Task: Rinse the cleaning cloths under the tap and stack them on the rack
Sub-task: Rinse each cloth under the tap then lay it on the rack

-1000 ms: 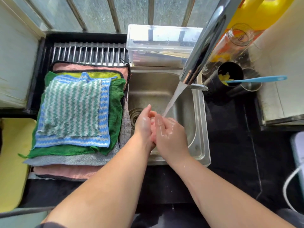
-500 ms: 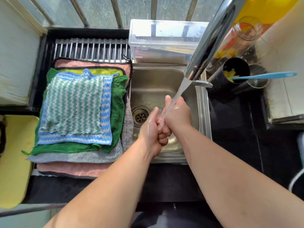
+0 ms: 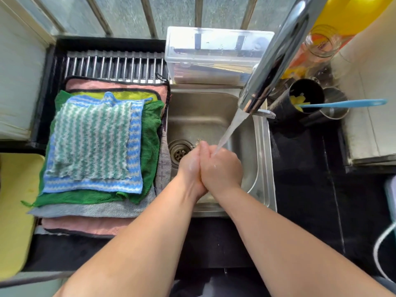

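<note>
L hand [image 3: 190,166] & R hand [image 3: 221,168] pressed palm-to-palm under tap [image 3: 276,61] stream over sink [image 3: 262,159], no cloth held; cloth stack [image 3: 92,138] lies flat on rack [image 3: 115,67] just left, L hand nearer.

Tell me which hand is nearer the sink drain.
Left. The left hand sits just beside the drain; the right hand presses against its far side, under the water stream.

A single head-worn wide-angle view looks steeply down on the sink [image 3: 263,168] from close above, facing the barred window [image 3: 171,13] along the frame's top. The rack [image 3: 113,67] fills the left, the black counter [image 3: 304,189] the right; the tap [image 3: 276,61] looms nearest the lens.
</note>
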